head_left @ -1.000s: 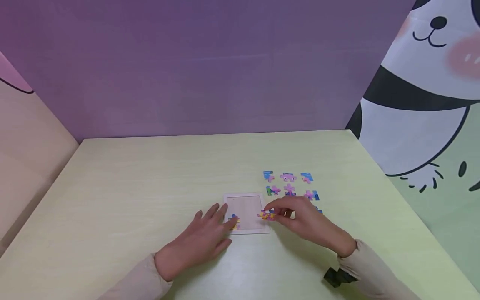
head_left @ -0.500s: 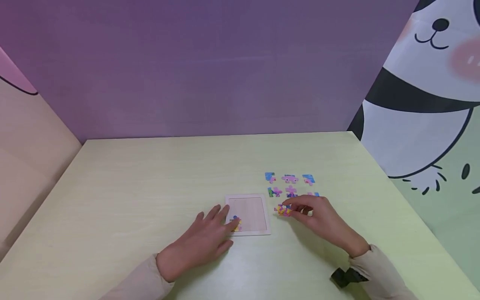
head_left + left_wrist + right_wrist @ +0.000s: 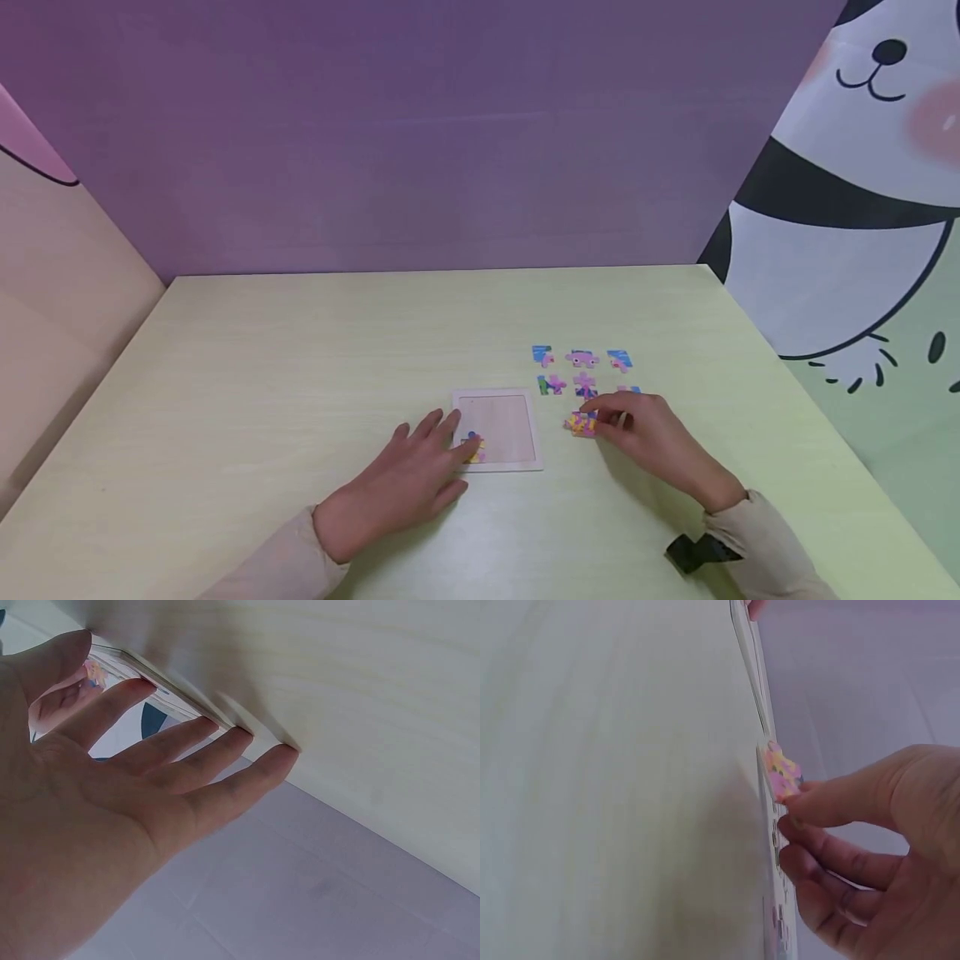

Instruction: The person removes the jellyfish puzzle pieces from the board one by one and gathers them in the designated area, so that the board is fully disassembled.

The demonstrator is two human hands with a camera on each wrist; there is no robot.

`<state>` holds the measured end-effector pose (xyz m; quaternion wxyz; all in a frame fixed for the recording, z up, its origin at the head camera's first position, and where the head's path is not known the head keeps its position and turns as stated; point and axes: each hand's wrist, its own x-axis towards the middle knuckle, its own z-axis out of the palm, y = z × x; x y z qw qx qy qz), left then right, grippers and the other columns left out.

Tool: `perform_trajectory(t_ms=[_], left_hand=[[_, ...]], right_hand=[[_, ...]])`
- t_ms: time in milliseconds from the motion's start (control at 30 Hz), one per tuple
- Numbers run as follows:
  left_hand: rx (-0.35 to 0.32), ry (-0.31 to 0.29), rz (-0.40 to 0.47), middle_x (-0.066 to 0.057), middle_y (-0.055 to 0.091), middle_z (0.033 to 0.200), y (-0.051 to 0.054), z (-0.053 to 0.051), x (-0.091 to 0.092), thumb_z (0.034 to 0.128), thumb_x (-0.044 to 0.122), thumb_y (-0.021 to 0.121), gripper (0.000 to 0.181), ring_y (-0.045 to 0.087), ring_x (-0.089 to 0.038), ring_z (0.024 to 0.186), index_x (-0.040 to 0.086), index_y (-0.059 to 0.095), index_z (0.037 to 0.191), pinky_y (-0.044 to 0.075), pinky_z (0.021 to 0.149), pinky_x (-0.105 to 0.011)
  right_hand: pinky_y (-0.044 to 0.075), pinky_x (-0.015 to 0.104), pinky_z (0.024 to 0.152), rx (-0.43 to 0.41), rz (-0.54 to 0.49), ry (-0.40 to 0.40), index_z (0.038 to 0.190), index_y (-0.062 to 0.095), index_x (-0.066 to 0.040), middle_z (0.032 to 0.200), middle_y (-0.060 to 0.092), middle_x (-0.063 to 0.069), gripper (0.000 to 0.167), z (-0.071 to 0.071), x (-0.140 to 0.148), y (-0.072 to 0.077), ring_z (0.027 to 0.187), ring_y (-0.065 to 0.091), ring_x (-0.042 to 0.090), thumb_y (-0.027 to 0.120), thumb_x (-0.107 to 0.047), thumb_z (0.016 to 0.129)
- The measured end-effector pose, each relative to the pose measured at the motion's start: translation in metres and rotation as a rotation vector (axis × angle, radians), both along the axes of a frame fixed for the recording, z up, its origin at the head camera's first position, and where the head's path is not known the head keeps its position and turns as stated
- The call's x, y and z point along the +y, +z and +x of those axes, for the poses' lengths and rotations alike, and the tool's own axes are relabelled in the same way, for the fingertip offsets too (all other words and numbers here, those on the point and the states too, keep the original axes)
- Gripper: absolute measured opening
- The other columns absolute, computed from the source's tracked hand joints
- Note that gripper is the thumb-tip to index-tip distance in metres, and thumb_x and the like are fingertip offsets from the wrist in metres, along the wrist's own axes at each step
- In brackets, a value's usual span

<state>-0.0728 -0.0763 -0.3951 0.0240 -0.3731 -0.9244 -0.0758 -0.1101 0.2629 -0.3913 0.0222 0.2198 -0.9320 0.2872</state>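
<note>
My right hand (image 3: pixel 641 429) pinches a yellow and pink jigsaw piece (image 3: pixel 579 424) between thumb and finger, to the right of a pale square puzzle frame (image 3: pixel 537 433). In the right wrist view that piece (image 3: pixel 781 771) tilts up at a low angle from the tabletop. My left hand (image 3: pixel 401 492) lies spread over the frame's left side, with a finger on a jigsaw piece (image 3: pixel 478 454) in its lower left corner. Fairly straight fingers show in the left wrist view, their tips at the frame edge and table.
Behind the right hand, several loose jigsaw pieces lie in rows, among them a pink face piece (image 3: pixel 582 358) and a blue corner piece (image 3: pixel 542 354). A pale wooden table (image 3: pixel 337 350) meets a purple wall (image 3: pixel 450 150). A black strap (image 3: pixel 701 552) circles the right sleeve.
My right hand has carried the yellow and pink jigsaw piece rightward, from over the frame's right edge to the table beside it, and lowered it. The left hand has stayed in place.
</note>
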Motion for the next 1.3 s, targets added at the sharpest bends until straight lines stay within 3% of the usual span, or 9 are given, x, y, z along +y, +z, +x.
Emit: perform_trajectory(t_ms=[1300], left_hand=[[0.004, -0.008, 0.01, -0.021, 0.05, 0.144, 0.0011, -0.001, -0.0005, 0.0974, 0.029, 0.06, 0.042, 0.048, -0.042, 0.131, 0.016, 0.06, 0.138, 0.048, 0.089, -0.059]], right_hand=[[0.052, 0.025, 0.063, 0.026, 0.029, -0.014, 0.1, 0.075, -0.006, 0.081, 0.066, -0.005, 0.023, -0.0018, 0.0021, -0.0028, 0.073, 0.059, 0.009, 0.074, 0.008, 0.081]])
